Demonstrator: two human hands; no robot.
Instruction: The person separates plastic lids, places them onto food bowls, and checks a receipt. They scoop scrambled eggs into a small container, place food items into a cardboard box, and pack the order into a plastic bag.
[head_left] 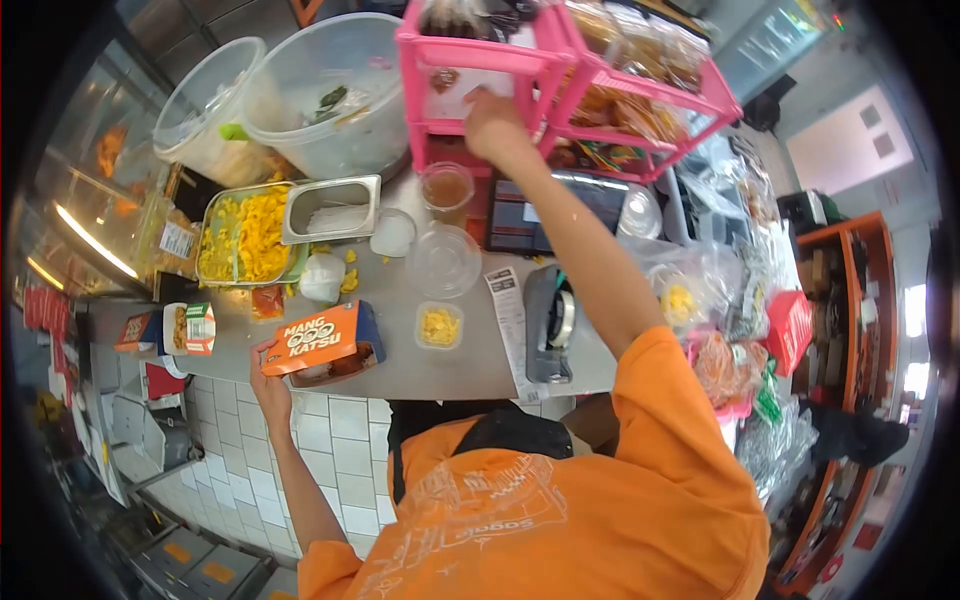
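Note:
My left hand point(268, 385) grips the left side of an orange and blue food box point(315, 342) at the counter's front edge; its lid is partly raised over brown food. My right hand point(487, 118) reaches into a shelf of the pink rack point(485, 55), its fingers bent and near a white surface; what they hold, if anything, is too small to tell. Right of the box sits a small clear tub with yellow shreds point(439, 326). Behind it lie a round clear lid point(444, 260) and a cup of brown liquid point(447, 187).
A tray of yellow food point(245, 235) and a steel pan point(331, 209) stand at the left, with two large clear tubs behind. A tape dispenser point(549, 325), a paper receipt point(508, 315) and a dark tablet point(515, 217) lie right of centre. Plastic bags crowd the right.

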